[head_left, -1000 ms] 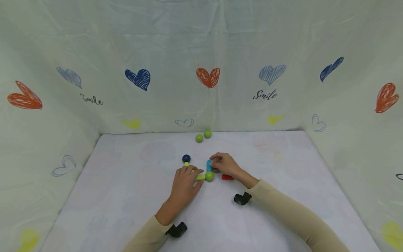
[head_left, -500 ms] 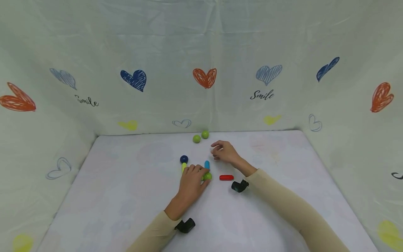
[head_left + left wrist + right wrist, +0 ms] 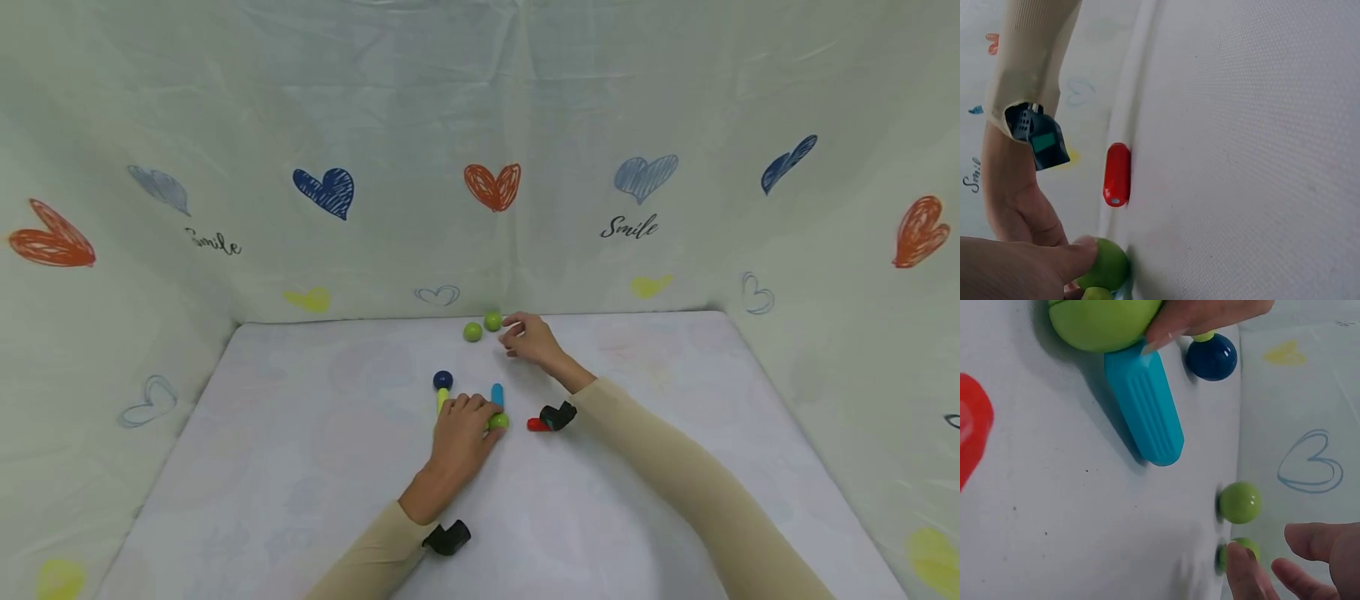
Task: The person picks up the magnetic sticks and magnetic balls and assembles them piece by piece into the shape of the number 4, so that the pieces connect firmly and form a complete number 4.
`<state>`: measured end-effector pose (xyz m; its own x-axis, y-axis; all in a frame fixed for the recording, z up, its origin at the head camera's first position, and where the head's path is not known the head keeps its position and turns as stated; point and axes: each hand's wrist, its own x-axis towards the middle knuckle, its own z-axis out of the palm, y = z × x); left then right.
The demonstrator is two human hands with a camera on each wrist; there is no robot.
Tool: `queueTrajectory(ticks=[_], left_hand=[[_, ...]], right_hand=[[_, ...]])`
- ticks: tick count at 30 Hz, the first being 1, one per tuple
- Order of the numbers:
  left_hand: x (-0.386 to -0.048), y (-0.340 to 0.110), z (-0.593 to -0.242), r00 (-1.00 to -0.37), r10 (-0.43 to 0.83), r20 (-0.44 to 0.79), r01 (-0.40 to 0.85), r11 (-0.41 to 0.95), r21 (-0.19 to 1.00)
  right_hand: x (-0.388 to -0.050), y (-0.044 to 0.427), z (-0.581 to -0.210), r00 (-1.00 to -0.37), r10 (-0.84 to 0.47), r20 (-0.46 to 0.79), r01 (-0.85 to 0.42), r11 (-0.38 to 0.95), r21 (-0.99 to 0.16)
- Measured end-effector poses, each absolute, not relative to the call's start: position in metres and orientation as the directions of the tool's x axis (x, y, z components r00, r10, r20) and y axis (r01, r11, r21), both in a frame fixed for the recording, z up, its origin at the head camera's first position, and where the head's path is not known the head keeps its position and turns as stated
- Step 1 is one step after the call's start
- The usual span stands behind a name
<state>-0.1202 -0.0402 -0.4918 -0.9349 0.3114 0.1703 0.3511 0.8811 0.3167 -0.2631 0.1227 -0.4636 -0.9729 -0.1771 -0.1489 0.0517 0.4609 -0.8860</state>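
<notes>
The pale bench (image 3: pixel 262 433) bears one green ball (image 3: pixel 499 422) pinched in the left hand (image 3: pixel 462 433), one blue stick (image 3: pixel 498 394) touching it, one yellow stick (image 3: pixel 442 402) tipped with a dark-blue ball (image 3: pixel 443 380), one red stick (image 3: pixel 537 425) to the right, and two further green spheres (image 3: pixel 472 332) near the right hand (image 3: pixel 531 337), its fingers loosely parted.

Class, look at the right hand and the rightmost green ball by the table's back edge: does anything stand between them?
Nothing visible does: in the head view, the right hand is just beside that green ball, and the neighbouring green ball sits to its left, away from the hand.
</notes>
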Motion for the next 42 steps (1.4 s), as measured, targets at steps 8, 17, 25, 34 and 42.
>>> queueTrajectory(ticks=[8,17,25,34,42], left_hand=[[-0.121,-0.037,-0.493,-0.934,0.307,0.185,0.353,0.877,0.326],[-0.12,-0.035,-0.492,-0.939,0.296,0.175,0.341,0.87,0.356],[-0.119,-0.034,-0.492,-0.943,0.291,0.163,0.332,0.872,0.36],[-0.118,-0.034,-0.492,-0.946,0.278,0.165,0.32,0.877,0.357],[-0.118,-0.037,-0.491,-0.945,0.276,0.173,0.322,0.874,0.363]], right_hand=[[-0.278,0.12,-0.466,-0.985,-0.136,-0.103,0.027,0.476,-0.879],[-0.288,0.114,-0.465,-0.987,-0.119,-0.106,0.021,0.565,-0.825],[-0.297,0.11,-0.474,-0.988,-0.148,-0.048,-0.048,0.581,-0.813],[-0.299,0.1,-0.475,-0.989,-0.149,-0.011,-0.091,0.661,-0.744],[-0.295,0.096,-0.473,-0.987,-0.159,-0.038,-0.08,0.673,-0.735]])
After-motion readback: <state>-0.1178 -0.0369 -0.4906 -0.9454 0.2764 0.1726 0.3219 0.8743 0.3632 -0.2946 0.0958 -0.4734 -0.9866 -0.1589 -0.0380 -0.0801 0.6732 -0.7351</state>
